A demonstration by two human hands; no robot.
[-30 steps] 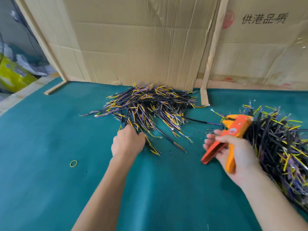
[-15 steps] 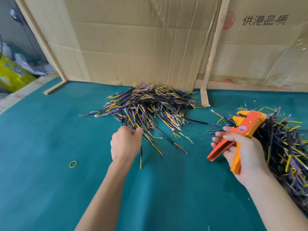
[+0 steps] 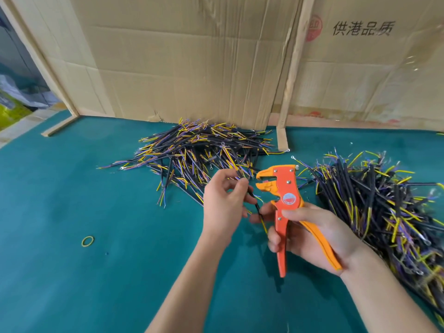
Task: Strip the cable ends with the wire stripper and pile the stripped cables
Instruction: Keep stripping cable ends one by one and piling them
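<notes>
My left hand (image 3: 223, 205) pinches one short black cable (image 3: 257, 210) with yellow and purple cores, lifted above the green table (image 3: 72, 272). My right hand (image 3: 310, 236) grips the handles of an orange wire stripper (image 3: 282, 200), held upright with its jaws parted just right of the cable. A pile of black cables (image 3: 199, 152) lies behind my hands near the cardboard. A second, larger pile of cables (image 3: 379, 207) lies at the right.
Cardboard sheets (image 3: 192, 56) on wooden strips (image 3: 290, 68) stand along the table's back. A yellow rubber band (image 3: 87, 241) lies on the table at the left. The table's left edge (image 3: 14, 138) runs past the cardboard.
My left hand has lifted one cable out of the middle pile and brought it toward the centre. My right hand has swung the stripper left from the right pile, up to the cable.
</notes>
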